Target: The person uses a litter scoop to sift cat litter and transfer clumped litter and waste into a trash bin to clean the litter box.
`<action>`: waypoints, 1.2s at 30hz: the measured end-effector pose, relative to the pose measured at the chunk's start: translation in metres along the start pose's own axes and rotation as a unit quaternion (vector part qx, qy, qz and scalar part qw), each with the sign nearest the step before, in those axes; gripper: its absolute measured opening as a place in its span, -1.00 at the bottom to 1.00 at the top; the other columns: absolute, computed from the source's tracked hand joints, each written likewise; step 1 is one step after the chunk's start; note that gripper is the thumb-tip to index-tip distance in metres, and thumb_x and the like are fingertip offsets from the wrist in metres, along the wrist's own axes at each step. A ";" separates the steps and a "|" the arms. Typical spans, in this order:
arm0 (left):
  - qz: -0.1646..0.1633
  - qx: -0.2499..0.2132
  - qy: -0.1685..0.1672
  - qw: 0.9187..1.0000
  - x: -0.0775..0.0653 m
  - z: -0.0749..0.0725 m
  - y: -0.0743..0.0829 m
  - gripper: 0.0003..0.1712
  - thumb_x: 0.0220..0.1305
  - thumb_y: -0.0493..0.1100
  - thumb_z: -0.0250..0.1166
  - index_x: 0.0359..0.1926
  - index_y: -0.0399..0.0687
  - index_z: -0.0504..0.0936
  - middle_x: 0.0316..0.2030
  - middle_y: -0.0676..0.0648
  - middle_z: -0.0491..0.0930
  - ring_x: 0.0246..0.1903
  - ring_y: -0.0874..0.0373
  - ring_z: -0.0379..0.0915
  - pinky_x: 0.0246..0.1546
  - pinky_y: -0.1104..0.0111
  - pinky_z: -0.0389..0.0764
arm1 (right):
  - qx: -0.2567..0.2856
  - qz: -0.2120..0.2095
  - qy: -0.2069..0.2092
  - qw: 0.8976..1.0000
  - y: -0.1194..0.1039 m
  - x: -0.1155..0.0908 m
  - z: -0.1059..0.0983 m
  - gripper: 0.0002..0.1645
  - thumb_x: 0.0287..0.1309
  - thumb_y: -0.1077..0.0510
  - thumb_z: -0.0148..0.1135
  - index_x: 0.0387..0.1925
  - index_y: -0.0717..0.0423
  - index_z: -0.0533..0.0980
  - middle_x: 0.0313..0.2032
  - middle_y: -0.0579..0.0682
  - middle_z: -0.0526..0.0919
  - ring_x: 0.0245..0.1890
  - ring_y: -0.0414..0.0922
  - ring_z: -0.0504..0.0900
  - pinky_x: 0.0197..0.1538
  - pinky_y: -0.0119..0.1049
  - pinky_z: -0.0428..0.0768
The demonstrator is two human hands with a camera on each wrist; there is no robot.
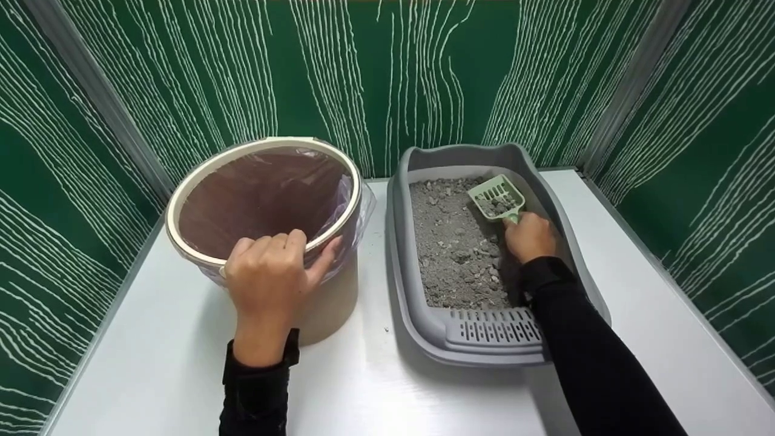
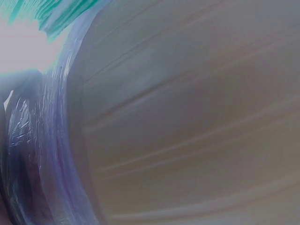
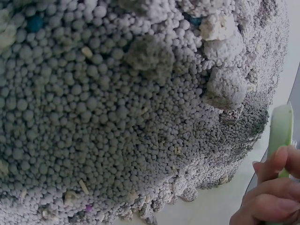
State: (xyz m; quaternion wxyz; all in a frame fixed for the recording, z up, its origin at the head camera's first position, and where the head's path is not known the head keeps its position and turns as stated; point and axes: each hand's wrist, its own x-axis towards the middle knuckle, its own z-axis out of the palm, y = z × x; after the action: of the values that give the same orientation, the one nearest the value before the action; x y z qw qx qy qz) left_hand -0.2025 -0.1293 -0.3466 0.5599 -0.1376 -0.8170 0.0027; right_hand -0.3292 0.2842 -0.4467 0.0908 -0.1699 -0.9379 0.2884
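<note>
In the head view my right hand [image 1: 531,237] grips the handle of a pale green slotted litter scoop [image 1: 511,192], with grey clumps lying in its bowl. The scoop is over the right side of a grey litter box [image 1: 424,327] filled with grey litter [image 1: 454,254]. The right wrist view shows round litter grains and larger clumps up close, with my curled fingers on the green scoop at the right edge. On the left, my left hand [image 1: 266,272] holds the near rim of a beige trash bin [image 1: 330,306], fingers over the rim and thumb outside. A clear purplish bag [image 1: 363,212] lines the bin.
Both containers stand side by side on a white table [image 1: 375,387], a narrow gap between them. Green panels with white wavy lines [image 1: 418,72] enclose the back and sides. A small crumb [image 1: 386,329] lies on the table near the litter box.
</note>
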 end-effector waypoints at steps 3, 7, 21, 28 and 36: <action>0.001 0.000 -0.001 1.000 0.000 0.000 0.000 -0.27 0.28 0.33 0.27 -0.74 -0.06 0.23 -0.86 -0.03 0.20 -0.82 0.02 0.18 -0.61 0.25 0.17 | 0.001 0.008 -0.006 1.000 0.000 0.000 0.000 -0.44 0.52 -0.07 -0.02 0.16 0.34 0.52 0.20 0.47 0.57 0.20 0.40 0.57 0.18 0.29 0.50; -0.003 -0.001 -0.011 1.000 0.001 -0.001 0.000 -0.26 0.29 0.34 0.26 -0.74 -0.06 0.25 -0.85 -0.04 0.22 -0.82 0.01 0.20 -0.61 0.24 0.18 | 0.000 0.014 -0.012 1.000 -0.001 0.001 -0.001 -0.40 0.56 -0.10 -0.12 0.14 0.37 0.50 0.20 0.48 0.55 0.21 0.40 0.56 0.19 0.29 0.50; -0.006 -0.010 -0.009 1.000 0.001 0.000 0.001 -0.27 0.29 0.32 0.28 -0.73 -0.07 0.26 -0.84 -0.05 0.25 -0.81 -0.02 0.24 -0.61 0.22 0.19 | -0.003 0.006 0.023 1.000 0.000 0.000 0.000 -0.42 0.57 -0.09 -0.11 0.07 0.32 0.58 0.14 0.45 0.61 0.15 0.38 0.61 0.10 0.29 0.52; -0.006 -0.009 -0.015 1.000 0.001 -0.001 0.001 -0.27 0.29 0.33 0.28 -0.73 -0.07 0.28 -0.84 -0.06 0.28 -0.80 -0.02 0.27 -0.60 0.22 0.21 | -0.021 -0.013 0.046 0.999 0.001 0.000 0.000 -0.55 0.47 -0.07 0.11 -0.01 0.26 0.60 0.07 0.42 0.66 0.07 0.39 0.65 0.02 0.27 0.54; -0.004 -0.006 -0.015 1.000 0.002 0.000 0.000 -0.27 0.29 0.33 0.27 -0.73 -0.07 0.28 -0.84 -0.05 0.27 -0.80 -0.01 0.28 -0.60 0.23 0.21 | -0.033 -0.042 0.075 0.996 0.000 -0.001 -0.001 -0.55 0.39 -0.01 0.23 0.15 0.18 0.63 0.10 0.38 0.67 0.04 0.40 0.66 0.04 0.27 0.55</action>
State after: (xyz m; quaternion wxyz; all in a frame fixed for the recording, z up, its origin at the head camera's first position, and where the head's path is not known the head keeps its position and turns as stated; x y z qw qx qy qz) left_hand -0.2026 -0.1293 -0.3450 0.5465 -0.1378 -0.8260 -0.0024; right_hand -0.3277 0.2847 -0.4458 0.1669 -0.1543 -0.9438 0.2398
